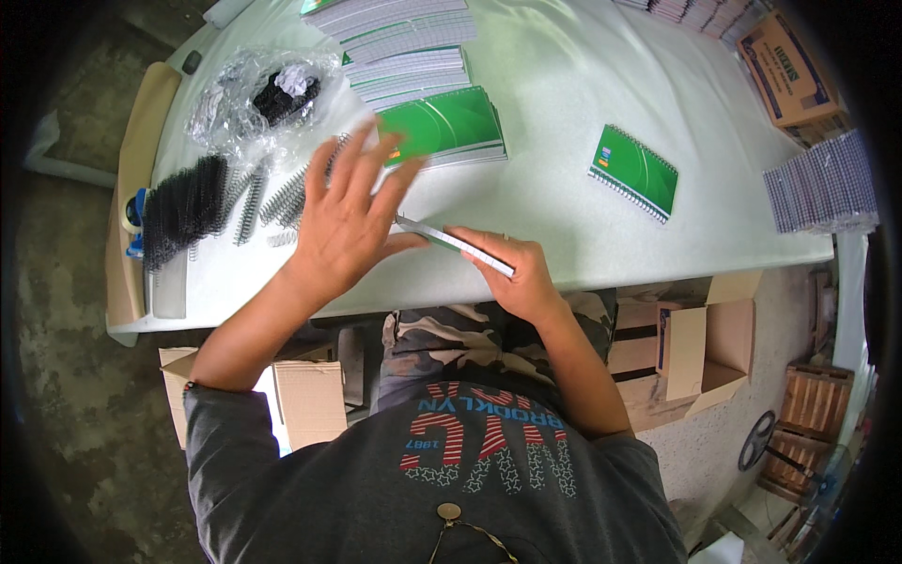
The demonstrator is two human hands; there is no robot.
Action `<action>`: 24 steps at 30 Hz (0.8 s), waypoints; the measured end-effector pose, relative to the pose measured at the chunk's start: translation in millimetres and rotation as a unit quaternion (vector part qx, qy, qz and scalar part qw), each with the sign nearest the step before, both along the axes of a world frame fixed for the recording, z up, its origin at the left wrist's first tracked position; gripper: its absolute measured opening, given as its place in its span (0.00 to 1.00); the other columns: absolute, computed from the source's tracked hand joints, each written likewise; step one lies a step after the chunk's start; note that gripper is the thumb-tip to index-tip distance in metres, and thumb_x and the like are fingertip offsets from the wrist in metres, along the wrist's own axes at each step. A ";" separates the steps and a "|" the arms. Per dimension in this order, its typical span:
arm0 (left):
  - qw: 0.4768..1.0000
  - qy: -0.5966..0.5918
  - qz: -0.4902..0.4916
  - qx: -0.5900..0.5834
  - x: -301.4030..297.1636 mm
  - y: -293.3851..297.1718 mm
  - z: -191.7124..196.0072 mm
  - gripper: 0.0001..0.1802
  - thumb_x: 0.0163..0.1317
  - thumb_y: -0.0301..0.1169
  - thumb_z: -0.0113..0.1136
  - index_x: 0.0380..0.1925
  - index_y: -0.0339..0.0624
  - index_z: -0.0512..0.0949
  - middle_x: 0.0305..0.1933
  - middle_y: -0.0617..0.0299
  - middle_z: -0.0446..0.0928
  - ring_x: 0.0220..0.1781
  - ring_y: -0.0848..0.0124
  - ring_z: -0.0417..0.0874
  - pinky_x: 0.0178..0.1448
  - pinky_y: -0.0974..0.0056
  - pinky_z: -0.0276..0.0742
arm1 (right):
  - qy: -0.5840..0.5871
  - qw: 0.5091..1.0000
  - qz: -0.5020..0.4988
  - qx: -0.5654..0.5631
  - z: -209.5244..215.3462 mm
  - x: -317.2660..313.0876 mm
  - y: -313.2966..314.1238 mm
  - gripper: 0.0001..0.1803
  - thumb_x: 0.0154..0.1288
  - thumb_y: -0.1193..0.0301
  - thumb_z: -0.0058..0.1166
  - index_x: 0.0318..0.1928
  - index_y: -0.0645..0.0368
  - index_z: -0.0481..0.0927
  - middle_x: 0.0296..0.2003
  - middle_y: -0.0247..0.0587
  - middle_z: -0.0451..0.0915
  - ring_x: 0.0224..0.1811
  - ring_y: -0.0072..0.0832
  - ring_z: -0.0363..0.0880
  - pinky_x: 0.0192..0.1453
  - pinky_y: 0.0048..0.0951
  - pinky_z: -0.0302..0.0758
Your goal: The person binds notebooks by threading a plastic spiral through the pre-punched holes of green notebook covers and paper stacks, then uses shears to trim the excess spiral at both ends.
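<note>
My right hand (524, 274) grips a thin notebook (479, 255) by its right end, thumb on one side and fingers on the other. The notebook is seen nearly edge-on above the table's front edge. My left hand (340, 218) is raised with fingers spread and fingertips blurred, its thumb close to the notebook's left end. Behind the left hand lies a stack of green-covered notebooks (460, 122). Loose wire spiral coils (285, 202) lie by its far left side, partly hidden by the hand. A spiral-bound green notebook (634, 174) rests alone on the right.
Black coils (185, 209) lie bundled at the table's left, beside a tape roll (134, 211). Behind them is a clear plastic bag (221, 99). Paper stacks (404, 33) stand at the back. A carton (787, 75) and another stack (822, 185) occupy the right edge. Open cartons (691, 352) sit below.
</note>
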State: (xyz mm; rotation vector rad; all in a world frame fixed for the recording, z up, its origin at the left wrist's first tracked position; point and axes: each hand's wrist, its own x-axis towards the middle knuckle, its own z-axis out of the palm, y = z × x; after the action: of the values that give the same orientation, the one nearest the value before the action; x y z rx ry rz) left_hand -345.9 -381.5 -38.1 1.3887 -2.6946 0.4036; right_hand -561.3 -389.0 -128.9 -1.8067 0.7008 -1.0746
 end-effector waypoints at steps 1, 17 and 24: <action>0.993 0.052 0.055 -0.092 -4.0 2.6 -13.7 0.40 0.51 0.53 0.60 0.57 0.35 0.64 0.61 0.46 0.65 0.65 0.50 0.63 0.67 0.43 0.50 | 0.005 1.000 -0.004 -0.013 -0.4 -0.2 1.4 0.16 0.61 0.80 0.54 0.51 0.60 0.78 0.42 0.48 0.82 0.40 0.34 0.83 0.43 0.26 0.76; 0.971 0.138 -0.012 -0.193 1.4 53.9 -85.0 0.64 0.46 0.75 0.42 0.66 0.26 0.49 0.66 0.18 0.41 0.68 0.24 0.41 0.62 0.24 0.28 | 0.014 0.993 0.021 -0.119 -12.5 5.8 18.9 0.28 0.48 0.84 0.55 0.54 0.57 0.76 0.49 0.46 0.79 0.48 0.40 0.80 0.50 0.34 0.77; 0.980 0.182 -0.075 0.037 -18.5 84.8 -125.1 0.62 0.50 0.72 0.46 0.65 0.24 0.48 0.67 0.20 0.39 0.69 0.27 0.42 0.67 0.31 0.38 | 0.004 0.993 -0.035 -0.113 -16.3 0.3 18.1 0.25 0.49 0.80 0.58 0.53 0.61 0.76 0.48 0.46 0.80 0.49 0.40 0.80 0.51 0.35 0.77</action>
State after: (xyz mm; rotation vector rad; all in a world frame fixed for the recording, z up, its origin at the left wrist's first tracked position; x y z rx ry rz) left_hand -364.4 -296.7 -163.1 1.1338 -2.5052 0.0312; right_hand -561.0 -370.9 -145.2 -1.9910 0.6725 -1.2354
